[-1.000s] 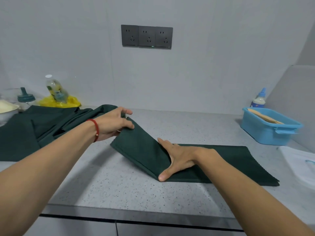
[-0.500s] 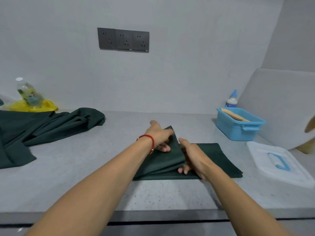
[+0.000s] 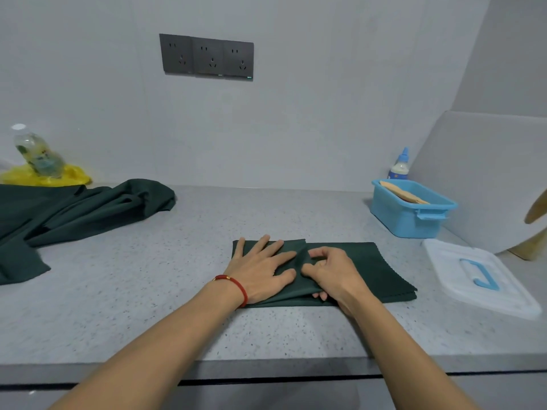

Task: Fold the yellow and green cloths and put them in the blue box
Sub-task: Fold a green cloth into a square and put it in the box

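Yellow plastic bag (image 3: pixel 44 179) sits crumpled at the far left against the wall, with a clear bottle (image 3: pixel 37 156) leaning on top of it. Just in front, a loose dark green cloth (image 3: pixel 74 214) sprawls in rumpled folds across the speckled grey countertop (image 3: pixel 148 291), running off the left edge of view. Above, on the wall, three dark sockets (image 3: pixel 206 57) sit in a row.

Now to the middle: my left hand (image 3: pixel 260 270), red bracelet (image 3: pixel 236 287) at the wrist, lies flat with fingers straight and spread, pressing down the left part of the folded green cloth (image 3: pixel 379 267). Right beside it, almost touching, my right hand (image 3: pixel 331 273) has its fingers curled, pinching a fold of that same cloth near its middle. The cloth itself lies as a long flat band near the front of the counter, its right end layered and bare.

Further right, a white lid (image 3: pixel 479 279) with a blue handle lies flat on the counter. Behind it stands the blue box (image 3: pixel 411 211), open, well apart from the folded cloth, with something tan lying inside. A small white bottle with a blue tip (image 3: pixel 399 165) stands behind the box by the wall.
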The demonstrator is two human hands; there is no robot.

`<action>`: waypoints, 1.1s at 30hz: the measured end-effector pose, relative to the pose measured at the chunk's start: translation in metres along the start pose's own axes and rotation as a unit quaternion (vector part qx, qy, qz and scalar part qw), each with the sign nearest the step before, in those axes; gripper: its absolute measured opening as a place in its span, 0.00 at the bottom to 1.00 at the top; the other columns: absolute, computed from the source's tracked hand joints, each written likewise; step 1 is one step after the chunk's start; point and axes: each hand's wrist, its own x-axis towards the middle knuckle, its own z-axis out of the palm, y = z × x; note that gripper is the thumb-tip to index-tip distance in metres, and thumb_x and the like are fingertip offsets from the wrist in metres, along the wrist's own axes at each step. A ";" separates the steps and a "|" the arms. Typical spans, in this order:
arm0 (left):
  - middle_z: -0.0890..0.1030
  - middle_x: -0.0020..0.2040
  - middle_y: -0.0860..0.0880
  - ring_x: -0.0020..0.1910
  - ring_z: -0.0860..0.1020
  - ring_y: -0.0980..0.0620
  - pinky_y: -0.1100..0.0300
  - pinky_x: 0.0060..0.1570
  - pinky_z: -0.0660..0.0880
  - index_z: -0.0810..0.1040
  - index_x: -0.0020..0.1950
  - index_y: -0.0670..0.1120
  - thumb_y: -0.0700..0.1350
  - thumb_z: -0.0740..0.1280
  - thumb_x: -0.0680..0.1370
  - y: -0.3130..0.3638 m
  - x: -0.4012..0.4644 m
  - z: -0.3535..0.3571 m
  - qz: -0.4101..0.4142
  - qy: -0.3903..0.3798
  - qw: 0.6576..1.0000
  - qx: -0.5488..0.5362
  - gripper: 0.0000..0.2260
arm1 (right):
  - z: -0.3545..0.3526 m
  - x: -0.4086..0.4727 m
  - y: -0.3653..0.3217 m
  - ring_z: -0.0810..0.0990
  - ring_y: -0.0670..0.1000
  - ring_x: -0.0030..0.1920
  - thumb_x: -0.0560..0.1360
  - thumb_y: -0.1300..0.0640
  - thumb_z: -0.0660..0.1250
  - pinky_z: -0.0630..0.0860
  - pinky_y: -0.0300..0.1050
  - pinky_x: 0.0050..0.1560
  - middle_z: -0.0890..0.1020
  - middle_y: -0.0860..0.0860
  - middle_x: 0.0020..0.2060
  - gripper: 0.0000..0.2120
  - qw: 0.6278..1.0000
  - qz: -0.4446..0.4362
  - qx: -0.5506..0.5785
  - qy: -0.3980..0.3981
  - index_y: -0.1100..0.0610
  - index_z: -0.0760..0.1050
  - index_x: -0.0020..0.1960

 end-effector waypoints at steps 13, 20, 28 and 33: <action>0.43 0.83 0.58 0.82 0.39 0.48 0.29 0.71 0.33 0.43 0.79 0.70 0.78 0.37 0.68 0.002 0.005 0.010 -0.010 -0.049 0.998 0.025 0.39 | 0.000 0.000 -0.003 0.77 0.51 0.21 0.73 0.61 0.71 0.77 0.42 0.27 0.82 0.51 0.29 0.22 0.999 -0.001 -0.041 -0.002 0.54 0.70 0.66; 0.39 0.82 0.60 0.81 0.38 0.42 0.20 0.64 0.34 0.38 0.74 0.77 0.84 0.42 0.64 0.007 0.006 0.004 0.004 -0.092 0.995 0.040 0.39 | -0.056 0.033 -0.012 0.77 0.56 0.62 0.80 0.48 0.64 0.77 0.54 0.59 0.78 0.53 0.64 0.18 0.891 -0.078 -0.436 0.096 0.50 0.72 0.69; 0.40 0.80 0.68 0.81 0.41 0.39 0.19 0.63 0.47 0.42 0.73 0.74 0.87 0.52 0.57 0.016 0.020 -0.026 0.007 -0.196 0.979 0.052 0.48 | -0.103 0.069 0.016 0.77 0.56 0.58 0.80 0.50 0.67 0.75 0.58 0.64 0.77 0.55 0.59 0.10 0.902 -0.015 -0.430 0.024 0.53 0.75 0.59; 0.50 0.82 0.60 0.81 0.39 0.53 0.26 0.69 0.33 0.51 0.79 0.58 0.84 0.55 0.60 0.023 0.030 -0.028 0.069 -0.179 0.978 0.085 0.53 | -0.112 0.072 0.008 0.80 0.55 0.51 0.75 0.52 0.74 0.76 0.49 0.54 0.83 0.53 0.48 0.08 0.950 -0.056 -0.296 0.084 0.53 0.77 0.48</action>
